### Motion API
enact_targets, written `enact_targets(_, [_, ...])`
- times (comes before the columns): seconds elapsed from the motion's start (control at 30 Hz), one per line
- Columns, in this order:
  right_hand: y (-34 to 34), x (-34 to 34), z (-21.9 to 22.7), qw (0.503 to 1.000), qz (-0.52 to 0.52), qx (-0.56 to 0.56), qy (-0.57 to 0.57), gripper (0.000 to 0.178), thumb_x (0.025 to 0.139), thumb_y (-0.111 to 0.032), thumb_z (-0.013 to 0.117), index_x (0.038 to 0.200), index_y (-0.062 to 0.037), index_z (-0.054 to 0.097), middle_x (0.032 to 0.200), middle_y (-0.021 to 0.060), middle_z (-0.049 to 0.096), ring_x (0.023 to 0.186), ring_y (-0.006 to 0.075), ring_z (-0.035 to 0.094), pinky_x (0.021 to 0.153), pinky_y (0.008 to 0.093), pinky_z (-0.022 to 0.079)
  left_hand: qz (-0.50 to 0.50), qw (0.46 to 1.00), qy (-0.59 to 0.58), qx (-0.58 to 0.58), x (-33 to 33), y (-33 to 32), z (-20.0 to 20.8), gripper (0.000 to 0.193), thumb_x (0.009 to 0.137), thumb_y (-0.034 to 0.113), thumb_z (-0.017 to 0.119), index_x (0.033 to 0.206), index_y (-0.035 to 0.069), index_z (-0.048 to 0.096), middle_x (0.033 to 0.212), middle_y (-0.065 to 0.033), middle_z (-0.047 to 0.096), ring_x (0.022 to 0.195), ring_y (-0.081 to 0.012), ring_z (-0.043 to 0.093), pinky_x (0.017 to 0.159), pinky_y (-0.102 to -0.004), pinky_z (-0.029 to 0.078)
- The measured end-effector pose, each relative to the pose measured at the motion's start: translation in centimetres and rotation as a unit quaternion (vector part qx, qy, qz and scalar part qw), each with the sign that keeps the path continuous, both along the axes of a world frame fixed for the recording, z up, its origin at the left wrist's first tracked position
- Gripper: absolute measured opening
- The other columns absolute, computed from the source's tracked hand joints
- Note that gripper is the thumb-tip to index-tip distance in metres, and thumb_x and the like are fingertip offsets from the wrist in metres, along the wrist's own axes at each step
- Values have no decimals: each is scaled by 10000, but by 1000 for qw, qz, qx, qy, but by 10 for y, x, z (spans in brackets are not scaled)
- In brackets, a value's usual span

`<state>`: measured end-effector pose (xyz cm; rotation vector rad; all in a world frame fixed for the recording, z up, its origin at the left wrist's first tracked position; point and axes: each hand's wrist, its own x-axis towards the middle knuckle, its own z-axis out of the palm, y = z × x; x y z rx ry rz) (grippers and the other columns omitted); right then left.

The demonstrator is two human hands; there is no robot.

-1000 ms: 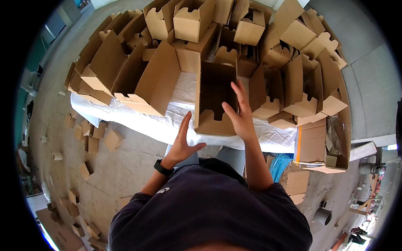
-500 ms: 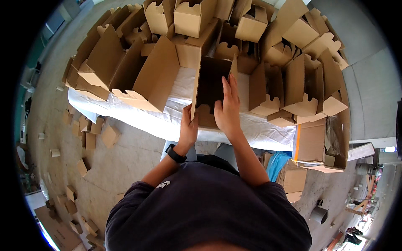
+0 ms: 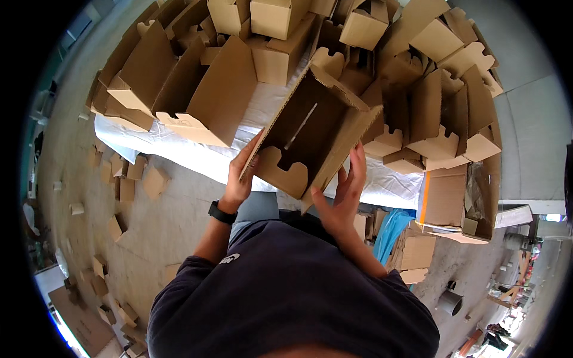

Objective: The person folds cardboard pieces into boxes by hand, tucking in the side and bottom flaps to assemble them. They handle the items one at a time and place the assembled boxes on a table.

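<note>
Between my hands is an open brown cardboard box (image 3: 334, 156), tilted and turned so its far end leans to the right. Notched flaps fold at its two ends, and a thin pale streak shows on its floor. My left hand (image 3: 242, 174), with a dark band at the wrist, grips the box's left wall near the front corner. My right hand (image 3: 344, 200) is against the outside of its right wall, thumb near the front corner and fingers higher up. Part of each hand's fingers is hidden by the cardboard.
Open cardboard boxes stand on a white cloth (image 3: 179, 142): a wide one (image 3: 222, 89) to the left, notched ones (image 3: 434, 143) to the right, more behind. A larger carton (image 3: 443, 197) and blue plastic (image 3: 391, 232) lie right. Small cardboard pieces (image 3: 156, 182) litter the floor left.
The box has come up off the cloth toward me and turned clockwise. My left hand has shifted left with it; my right hand has moved from inside the right wall to its outside.
</note>
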<state>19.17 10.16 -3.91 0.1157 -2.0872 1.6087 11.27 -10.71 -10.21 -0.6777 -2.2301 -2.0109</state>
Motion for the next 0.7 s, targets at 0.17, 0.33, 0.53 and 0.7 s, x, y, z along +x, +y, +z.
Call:
enact_targets(0.17, [0, 21, -22, 992, 7, 106, 64, 909, 760, -59, 722, 1507, -48, 204, 1552, 212, 189, 1450, 358, 232, 1139, 516, 285, -14, 995, -93, 33, -17, -18, 14, 390, 1009, 136, 509, 1369, -9, 539, 1364, -130, 583, 1260, -204, 531, 1085, -326, 382])
enact_targets(0.33, [26, 18, -24, 976, -134, 155, 69, 932, 659, 58, 650, 1480, -21, 217, 1532, 218, 231, 1440, 368, 234, 1165, 512, 224, -119, 985, -120, -20, -59, -27, 25, 348, 993, 78, 514, 1326, 5, 586, 1292, -114, 638, 1187, -201, 588, 1041, -312, 430])
enact_targets(0.53, [54, 8, -27, 990, -55, 128, -6, 759, 681, 95, 633, 1401, -39, 432, 1487, 210, 394, 1406, 370, 356, 1144, 435, 284, -127, 983, -1, -134, -95, -10, 31, 284, 964, 129, 610, 1219, 19, 671, 1113, -97, 707, 1011, -171, 639, 900, -291, 497])
enact_targets(0.7, [56, 14, -34, 987, -35, 159, 9, 614, 702, 76, 755, 1265, -72, 557, 1382, 198, 522, 1305, 370, 495, 1068, 434, 415, -66, 985, -133, -83, -108, -5, 15, 271, 904, 151, 707, 1143, 23, 705, 1047, -81, 724, 961, -132, 645, 872, -276, 503])
